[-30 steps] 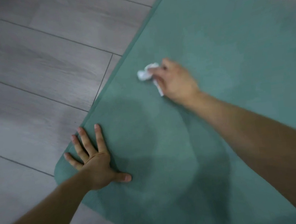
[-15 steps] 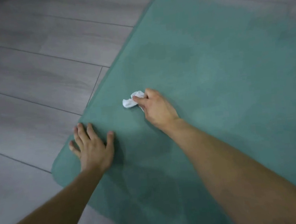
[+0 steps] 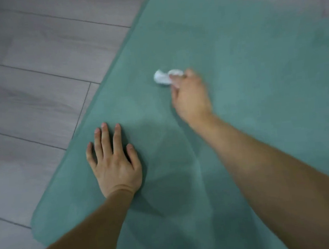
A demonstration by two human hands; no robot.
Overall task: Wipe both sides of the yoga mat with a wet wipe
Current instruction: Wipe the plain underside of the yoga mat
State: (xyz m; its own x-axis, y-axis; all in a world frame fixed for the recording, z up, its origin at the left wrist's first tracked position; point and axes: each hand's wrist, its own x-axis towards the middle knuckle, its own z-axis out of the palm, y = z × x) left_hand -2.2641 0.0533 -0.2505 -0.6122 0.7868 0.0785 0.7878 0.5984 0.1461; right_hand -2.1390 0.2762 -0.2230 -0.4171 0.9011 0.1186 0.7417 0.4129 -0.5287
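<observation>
Yoga mat [image 3: 244, 60], teal and laid flat on the grey plank floor [image 3: 25, 87], fills the view from the near corner at about 7 o'clock out past 1 o'clock. The right hand [image 3: 190, 96] sits just above centre, at roughly 12 o'clock from the left hand [image 3: 114, 161], its fingers curled round a crumpled white wet wipe [image 3: 162, 78] that pokes out toward 10 o'clock and rests against the mat. The right hand is blurred, so exactly how the fingers pinch the wipe cannot be told. The left hand lies flat with straight, slightly spread fingers, palm down on the mat near its left edge, holding nothing.

To wipe this side well, the bracing palm should press firmly enough that the mat does not creep or ripple under the strokes. Opening the bunched wipe would probably put more wet surface on the mat. Overlapping passes running out to the left edge and down to the 7 o'clock corner would leave no dry strips before flipping.
</observation>
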